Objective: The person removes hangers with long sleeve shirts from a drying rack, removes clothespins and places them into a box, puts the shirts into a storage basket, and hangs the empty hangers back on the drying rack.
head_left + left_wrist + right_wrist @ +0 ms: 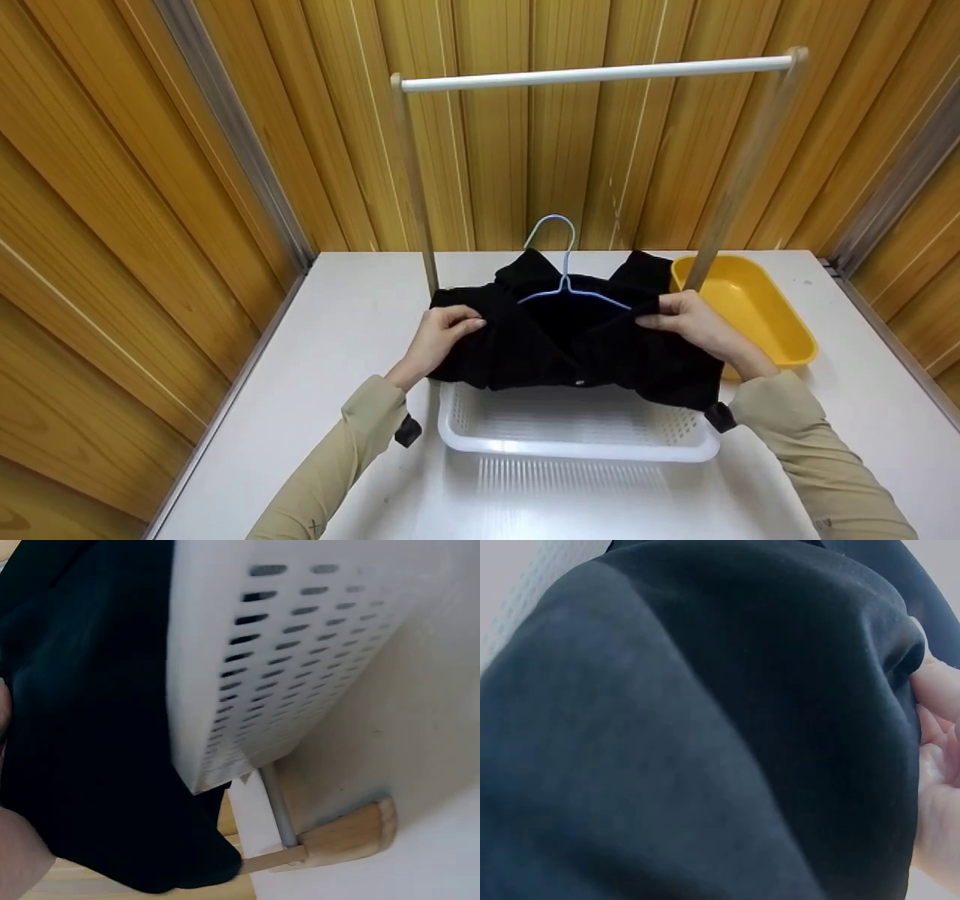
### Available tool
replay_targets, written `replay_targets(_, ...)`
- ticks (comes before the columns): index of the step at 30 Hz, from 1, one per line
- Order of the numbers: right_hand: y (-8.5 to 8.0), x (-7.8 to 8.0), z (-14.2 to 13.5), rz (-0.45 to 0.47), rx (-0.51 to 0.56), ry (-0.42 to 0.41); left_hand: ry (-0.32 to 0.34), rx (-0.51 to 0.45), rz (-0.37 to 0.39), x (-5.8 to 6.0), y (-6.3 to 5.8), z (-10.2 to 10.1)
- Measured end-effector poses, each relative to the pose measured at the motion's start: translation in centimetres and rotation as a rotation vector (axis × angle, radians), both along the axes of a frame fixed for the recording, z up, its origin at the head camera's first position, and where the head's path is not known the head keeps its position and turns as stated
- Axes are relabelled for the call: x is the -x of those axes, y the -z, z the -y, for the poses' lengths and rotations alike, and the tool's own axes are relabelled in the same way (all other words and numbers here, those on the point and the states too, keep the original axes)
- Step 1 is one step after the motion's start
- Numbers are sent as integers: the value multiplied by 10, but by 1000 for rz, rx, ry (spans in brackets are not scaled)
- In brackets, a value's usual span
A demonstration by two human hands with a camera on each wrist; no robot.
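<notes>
A black collared garment (pixel 525 345) with a small button at its front is spread over a white basket, a blue wire hanger (pixel 568 262) set inside its neck opening. The hanger's hook stands up above the collar and its arms run under the cloth toward both shoulders. At the left shoulder my left hand (pixel 444 336) pinches the fabric between thumb and fingers. My right hand (pixel 694 324) grips the other shoulder, close to the hanger's right arm end. In the right wrist view the dark cloth (pixel 802 705) bunches at the thumb, and most of the hand is out of frame.
Below the garment stands the white perforated basket (pixel 577 448). A rack with a white bar (pixel 600 74) and wooden posts rises behind it. At the right is a yellow tub (pixel 780 330). Wood-patterned walls enclose the white table (pixel 360 315) at the back and sides.
</notes>
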State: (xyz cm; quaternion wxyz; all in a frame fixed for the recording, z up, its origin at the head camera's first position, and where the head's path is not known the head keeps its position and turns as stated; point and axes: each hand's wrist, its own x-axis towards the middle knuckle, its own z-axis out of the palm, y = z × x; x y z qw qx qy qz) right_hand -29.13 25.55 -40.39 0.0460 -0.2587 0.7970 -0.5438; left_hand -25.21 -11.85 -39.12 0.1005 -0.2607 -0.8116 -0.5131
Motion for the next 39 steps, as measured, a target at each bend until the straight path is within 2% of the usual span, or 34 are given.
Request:
replay_targets(2,-2,-1,2,-19,1,-3,3,17,-18,0,-4,-4)
replay_targets(9,-7,-5,7,-17,21,5,-21,36,-80,28,16,-9)
replay_targets(17,-12,-8,10,-39,29,13,-21,38,-93,31,9,-21)
replay_targets(25,-34,-24,27,-108,28,-3,-24,7,-65,32,3,-29)
replay_targets(28,-37,-25,31,-138,14,0,-19,2,-53,32,1,-31)
replay_targets(33,-38,-27,33,-158,19,3,-26,31,-90,33,-3,-36)
replay_targets(39,-37,-28,34,-141,23,14,-36,77,-133,35,-8,-44)
